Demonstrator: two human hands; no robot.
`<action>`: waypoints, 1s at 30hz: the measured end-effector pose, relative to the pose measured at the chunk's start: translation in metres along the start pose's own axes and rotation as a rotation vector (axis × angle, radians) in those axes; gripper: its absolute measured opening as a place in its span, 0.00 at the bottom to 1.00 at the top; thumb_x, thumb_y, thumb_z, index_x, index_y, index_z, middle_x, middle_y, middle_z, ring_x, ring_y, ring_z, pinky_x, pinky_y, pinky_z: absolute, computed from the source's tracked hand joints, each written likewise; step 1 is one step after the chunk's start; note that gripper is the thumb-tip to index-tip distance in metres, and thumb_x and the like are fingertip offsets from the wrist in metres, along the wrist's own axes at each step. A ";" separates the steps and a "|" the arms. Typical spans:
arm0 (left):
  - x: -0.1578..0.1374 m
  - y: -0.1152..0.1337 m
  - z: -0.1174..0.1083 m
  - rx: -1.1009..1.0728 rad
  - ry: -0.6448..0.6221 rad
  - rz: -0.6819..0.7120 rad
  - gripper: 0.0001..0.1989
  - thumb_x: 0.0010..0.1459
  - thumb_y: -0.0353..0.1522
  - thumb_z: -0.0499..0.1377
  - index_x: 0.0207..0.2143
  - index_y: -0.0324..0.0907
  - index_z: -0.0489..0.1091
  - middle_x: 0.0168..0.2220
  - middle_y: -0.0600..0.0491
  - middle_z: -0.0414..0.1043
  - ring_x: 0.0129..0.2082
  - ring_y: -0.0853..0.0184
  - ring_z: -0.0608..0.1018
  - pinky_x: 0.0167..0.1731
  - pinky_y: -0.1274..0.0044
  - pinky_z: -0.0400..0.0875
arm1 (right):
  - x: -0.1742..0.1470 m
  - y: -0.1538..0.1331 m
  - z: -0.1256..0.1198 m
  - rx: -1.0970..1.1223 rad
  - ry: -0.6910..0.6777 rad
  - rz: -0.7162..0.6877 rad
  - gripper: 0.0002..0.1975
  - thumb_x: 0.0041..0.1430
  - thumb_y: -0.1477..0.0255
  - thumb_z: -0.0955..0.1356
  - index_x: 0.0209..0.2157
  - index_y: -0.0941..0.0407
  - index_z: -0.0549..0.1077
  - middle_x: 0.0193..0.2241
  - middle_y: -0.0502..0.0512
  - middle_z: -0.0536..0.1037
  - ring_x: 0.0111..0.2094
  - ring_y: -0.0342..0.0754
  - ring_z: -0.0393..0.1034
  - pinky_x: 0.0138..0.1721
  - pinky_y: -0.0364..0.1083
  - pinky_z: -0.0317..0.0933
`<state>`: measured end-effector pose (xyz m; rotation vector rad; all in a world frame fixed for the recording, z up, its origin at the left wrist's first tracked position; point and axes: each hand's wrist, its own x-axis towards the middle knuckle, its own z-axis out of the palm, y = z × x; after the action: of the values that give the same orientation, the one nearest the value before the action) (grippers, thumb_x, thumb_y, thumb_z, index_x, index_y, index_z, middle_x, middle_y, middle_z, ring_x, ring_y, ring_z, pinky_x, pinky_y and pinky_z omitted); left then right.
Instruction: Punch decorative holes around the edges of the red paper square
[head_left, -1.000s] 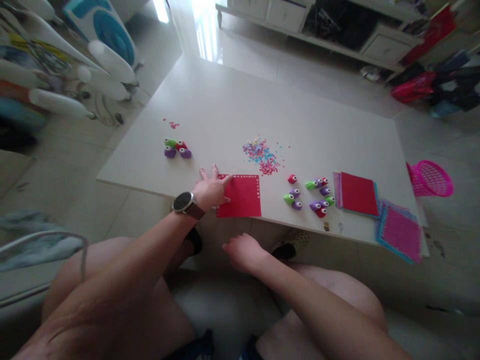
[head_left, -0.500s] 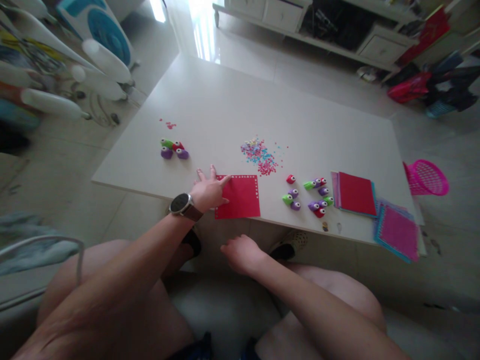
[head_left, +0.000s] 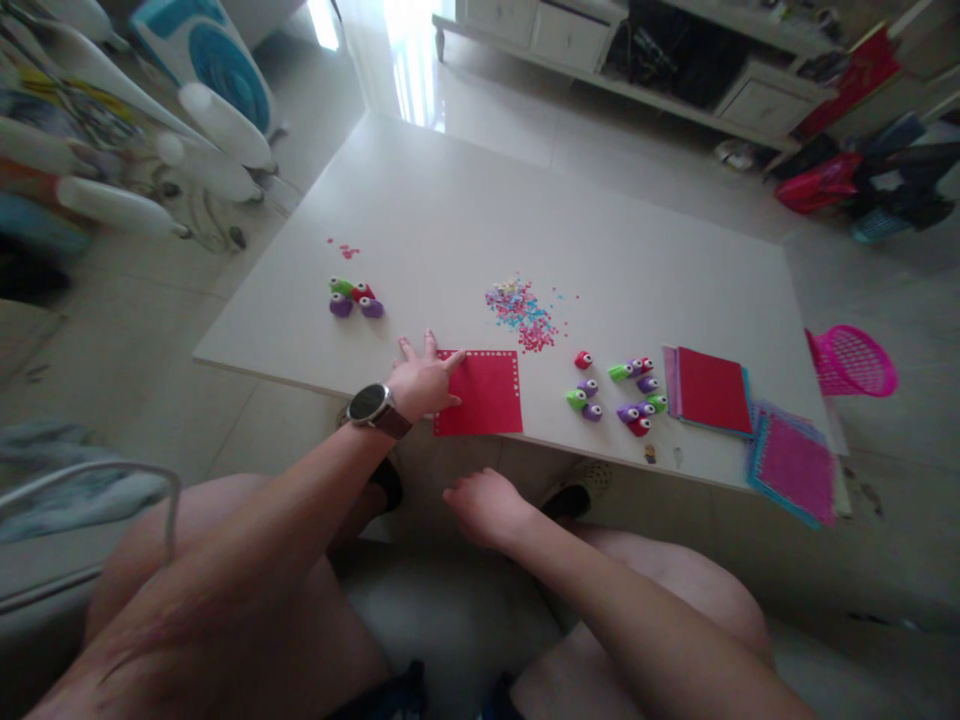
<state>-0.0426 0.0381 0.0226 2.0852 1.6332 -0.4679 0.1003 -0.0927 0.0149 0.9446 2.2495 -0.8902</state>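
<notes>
Head view showed the left hand [head_left: 424, 385] lying flat, fingers spread, on the red paper sheet [head_left: 484, 393] at the desk's [head_left: 450, 220] near edge. Punched holes lined its top and right edges; the other edges appeared unpunched. The right hand [head_left: 487, 505] hung loosely curled, empty, below the desk.

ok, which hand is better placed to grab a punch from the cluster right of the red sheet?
Right, probably. The right hand hangs free below the table edge, while the left hand rests on the red sheet; the punches lie rightward.
</notes>
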 end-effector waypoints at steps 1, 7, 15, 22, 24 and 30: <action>0.000 0.000 0.000 0.001 0.004 0.001 0.47 0.64 0.46 0.67 0.79 0.53 0.50 0.81 0.34 0.33 0.75 0.18 0.50 0.62 0.39 0.68 | 0.000 0.000 0.001 -0.001 -0.003 0.001 0.11 0.69 0.78 0.69 0.51 0.59 0.81 0.49 0.65 0.83 0.52 0.60 0.79 0.54 0.54 0.70; 0.000 0.000 0.000 -0.007 0.003 -0.004 0.46 0.64 0.46 0.67 0.78 0.53 0.51 0.81 0.34 0.34 0.74 0.18 0.51 0.63 0.40 0.67 | 0.002 0.000 0.005 0.011 0.012 0.001 0.12 0.70 0.79 0.69 0.51 0.60 0.81 0.49 0.65 0.83 0.52 0.60 0.79 0.54 0.54 0.70; -0.002 0.002 -0.004 -0.026 -0.005 -0.017 0.47 0.64 0.45 0.68 0.78 0.53 0.51 0.81 0.34 0.34 0.74 0.18 0.51 0.63 0.40 0.68 | 0.005 0.003 0.004 0.010 0.012 -0.012 0.11 0.69 0.79 0.70 0.50 0.61 0.81 0.48 0.65 0.84 0.51 0.61 0.80 0.54 0.56 0.72; 0.000 0.001 -0.001 0.002 0.001 -0.015 0.47 0.63 0.46 0.68 0.78 0.53 0.51 0.81 0.32 0.32 0.74 0.18 0.52 0.62 0.39 0.69 | 0.001 -0.001 -0.001 -0.010 -0.007 -0.014 0.12 0.69 0.79 0.69 0.51 0.61 0.81 0.48 0.66 0.83 0.51 0.60 0.80 0.53 0.56 0.72; 0.000 0.000 0.001 0.010 0.021 0.003 0.47 0.64 0.46 0.67 0.79 0.52 0.51 0.81 0.31 0.31 0.74 0.18 0.52 0.62 0.39 0.69 | -0.001 -0.001 -0.002 -0.014 -0.014 -0.012 0.12 0.70 0.78 0.69 0.52 0.60 0.81 0.49 0.65 0.83 0.51 0.61 0.80 0.54 0.57 0.72; 0.002 -0.001 0.004 0.020 0.025 -0.001 0.47 0.63 0.46 0.68 0.78 0.53 0.51 0.81 0.32 0.31 0.74 0.17 0.51 0.61 0.39 0.69 | 0.000 0.000 0.001 0.007 0.009 -0.005 0.12 0.68 0.78 0.71 0.51 0.59 0.81 0.49 0.66 0.84 0.51 0.61 0.80 0.54 0.54 0.70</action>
<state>-0.0429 0.0377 0.0179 2.1130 1.6496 -0.4622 0.1005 -0.0933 0.0140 0.9479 2.2584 -0.8978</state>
